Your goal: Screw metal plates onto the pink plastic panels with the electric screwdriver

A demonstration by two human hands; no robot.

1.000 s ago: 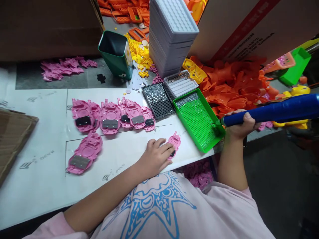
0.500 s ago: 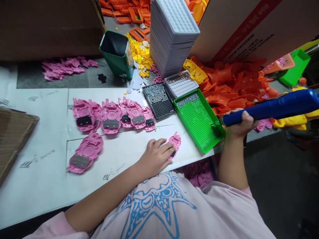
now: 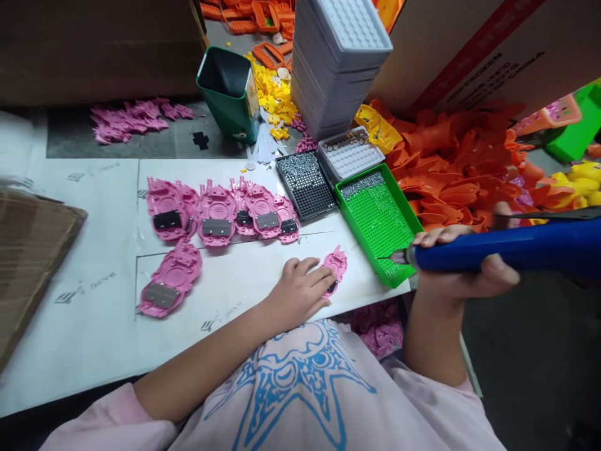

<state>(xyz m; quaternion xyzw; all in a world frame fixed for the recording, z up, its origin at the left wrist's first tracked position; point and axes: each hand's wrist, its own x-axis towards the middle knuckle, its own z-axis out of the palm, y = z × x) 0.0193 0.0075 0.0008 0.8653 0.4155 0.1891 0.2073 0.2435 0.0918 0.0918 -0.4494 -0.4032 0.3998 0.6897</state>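
My left hand [image 3: 299,289] rests on the white worktop, its fingers over the lower part of a small pink plastic casing [image 3: 336,264] and holding it there. A dark piece on that casing shows partly under the fingertips. My right hand [image 3: 451,275] is wrapped around a blue electric screwdriver [image 3: 483,248], held almost level. The screwdriver's tip points left, over the near end of a green tray [image 3: 346,220] of small metal screws. Whether a screw sits on the tip is too small to tell.
Several pink casings with black or grey plates [image 3: 216,210] lie left of centre. Behind the green tray are a black screw tray [image 3: 313,210], a white tray [image 3: 354,160] and a tall tray stack [image 3: 319,81]. A dark green bin [image 3: 225,109], orange parts [image 3: 441,169] and cardboard boxes [image 3: 37,263] surround the worktop.
My right hand and the screwdriver have come lower and closer to me, with the tip shifting left over the green tray. My left hand stays on the pink casing. The view has shifted slightly.
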